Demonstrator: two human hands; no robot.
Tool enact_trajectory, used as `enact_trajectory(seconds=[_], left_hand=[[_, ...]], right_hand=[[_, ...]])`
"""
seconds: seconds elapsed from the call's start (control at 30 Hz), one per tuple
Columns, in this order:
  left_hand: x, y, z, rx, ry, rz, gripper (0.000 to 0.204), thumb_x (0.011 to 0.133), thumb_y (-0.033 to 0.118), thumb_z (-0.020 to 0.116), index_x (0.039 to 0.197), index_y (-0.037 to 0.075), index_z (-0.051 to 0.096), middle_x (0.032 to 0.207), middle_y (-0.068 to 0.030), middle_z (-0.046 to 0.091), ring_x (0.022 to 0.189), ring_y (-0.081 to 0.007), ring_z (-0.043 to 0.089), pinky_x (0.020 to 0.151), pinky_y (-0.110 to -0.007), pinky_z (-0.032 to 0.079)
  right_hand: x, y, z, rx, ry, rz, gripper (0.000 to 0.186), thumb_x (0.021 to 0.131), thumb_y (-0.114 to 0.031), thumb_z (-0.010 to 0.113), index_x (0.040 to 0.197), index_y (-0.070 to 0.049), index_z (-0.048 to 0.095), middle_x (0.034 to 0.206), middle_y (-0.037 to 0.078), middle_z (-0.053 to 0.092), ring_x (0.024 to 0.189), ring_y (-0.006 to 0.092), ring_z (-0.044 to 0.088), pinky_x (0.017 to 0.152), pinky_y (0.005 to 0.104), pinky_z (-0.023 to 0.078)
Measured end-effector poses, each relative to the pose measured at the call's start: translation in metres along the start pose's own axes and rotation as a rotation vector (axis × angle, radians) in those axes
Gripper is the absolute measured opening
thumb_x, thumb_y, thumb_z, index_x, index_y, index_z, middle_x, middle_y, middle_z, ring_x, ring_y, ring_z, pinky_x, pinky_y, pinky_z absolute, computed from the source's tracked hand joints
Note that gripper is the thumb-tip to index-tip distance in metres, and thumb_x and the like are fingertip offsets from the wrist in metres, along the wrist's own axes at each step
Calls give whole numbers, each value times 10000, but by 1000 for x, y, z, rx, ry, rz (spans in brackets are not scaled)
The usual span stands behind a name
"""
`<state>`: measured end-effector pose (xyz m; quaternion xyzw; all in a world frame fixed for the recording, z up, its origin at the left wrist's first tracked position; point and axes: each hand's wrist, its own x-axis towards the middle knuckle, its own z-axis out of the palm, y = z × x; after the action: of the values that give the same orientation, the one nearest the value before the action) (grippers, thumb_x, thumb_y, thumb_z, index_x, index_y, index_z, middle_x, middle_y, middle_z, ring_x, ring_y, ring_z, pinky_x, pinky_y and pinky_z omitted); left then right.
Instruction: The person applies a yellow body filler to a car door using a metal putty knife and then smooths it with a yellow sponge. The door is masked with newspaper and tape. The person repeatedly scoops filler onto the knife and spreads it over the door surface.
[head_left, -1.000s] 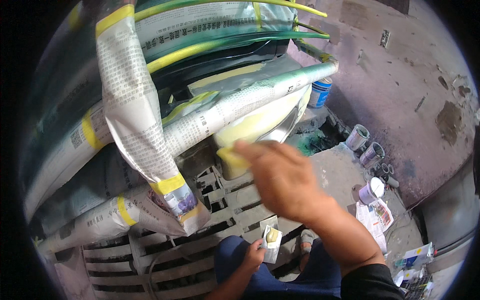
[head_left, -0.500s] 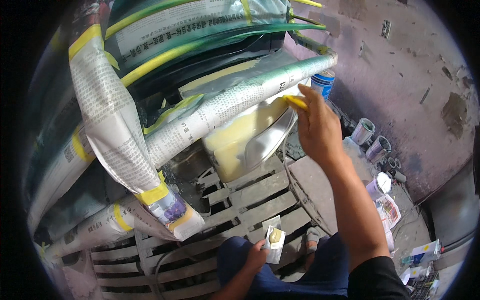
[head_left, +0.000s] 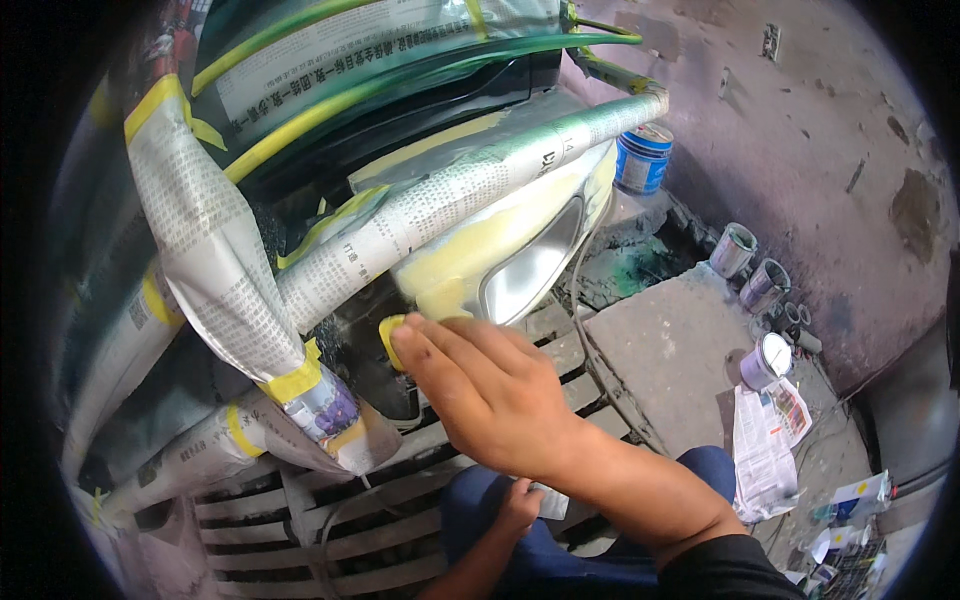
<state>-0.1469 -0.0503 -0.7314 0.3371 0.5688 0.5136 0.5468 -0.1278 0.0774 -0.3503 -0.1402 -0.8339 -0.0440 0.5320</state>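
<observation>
My right hand (head_left: pixel 500 395) is closed on a yellow putty spreader (head_left: pixel 391 343). The spreader sits by the lower left end of a metal panel (head_left: pixel 533 262) smeared with cream putty (head_left: pixel 520 225); whether it touches the panel I cannot tell. A bare silver recess shows in the panel. Low in front of my legs, my left hand (head_left: pixel 518 505) grips a small white palette (head_left: pixel 553 503), largely hidden behind my right forearm. Above the panel runs a bar (head_left: pixel 430 220) wrapped in newspaper, held with yellow tape.
More newspaper-covered bars (head_left: pixel 215 240) stand at left. A slatted wooden platform (head_left: pixel 240 537) lies below. A blue can (head_left: pixel 643 160) stands by the pinkish wall (head_left: pixel 800 200), with paint tins (head_left: pixel 735 250) and a white-topped tin (head_left: pixel 766 362) nearer. A cable (head_left: pixel 600 375) crosses the floor beside newspaper sheets (head_left: pixel 762 460).
My right hand swept the spreader from the panel's upper right end down to its lower left. The putty at the right looks thinner. My right arm now covers most of the palette in my left hand.
</observation>
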Motion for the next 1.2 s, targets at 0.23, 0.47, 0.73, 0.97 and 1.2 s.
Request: enact_trajectory(seconds=[0.23, 0.47, 0.73, 0.97, 1.2], left_hand=[[-1, 8, -10, -68, -74, -189, 449, 773, 44, 531, 1212, -42, 568, 1036, -135, 658, 939, -201, 617, 829, -316, 481], [-4, 30, -8, -41, -68, -163, 453, 777, 3, 531, 1228, -11, 571, 1086, -97, 643, 962, -188, 609, 852, -307, 479], [0, 130, 9, -196, -61, -73, 469, 856, -4, 541, 1324, -10, 498, 1246, -132, 589, 1145, -218, 546, 989, -317, 412], [-3, 217, 21, -364, -242, 79, 458, 856, -79, 479, 1313, -39, 477, 1218, -99, 591, 1112, -161, 554, 980, -292, 415], [-3, 236, 27, -292, -274, 89, 447, 866, -74, 464, 1313, -43, 470, 1225, -97, 578, 1119, -155, 543, 976, -290, 412]], right_hand=[[-46, 44, -31, 229, 159, 526, 322, 874, 23, 558, 1194, 11, 523, 1045, 190, 644, 994, 309, 641, 866, 371, 507], [-75, 72, -72, 567, 248, 842, 421, 898, 36, 526, 1304, 3, 419, 1172, 133, 550, 1151, 199, 531, 976, 318, 415], [-141, 70, -125, 201, -66, 723, 382, 872, 76, 544, 1242, -3, 491, 1115, 128, 633, 1079, 255, 612, 939, 354, 470], [-134, 61, -136, -22, -431, 180, 351, 766, -85, 658, 1115, -69, 618, 1125, 78, 669, 1010, 262, 645, 859, 401, 511], [-134, 55, -132, -90, -537, 4, 308, 775, -158, 625, 1081, -118, 631, 1150, 40, 646, 1077, 208, 611, 900, 375, 496]])
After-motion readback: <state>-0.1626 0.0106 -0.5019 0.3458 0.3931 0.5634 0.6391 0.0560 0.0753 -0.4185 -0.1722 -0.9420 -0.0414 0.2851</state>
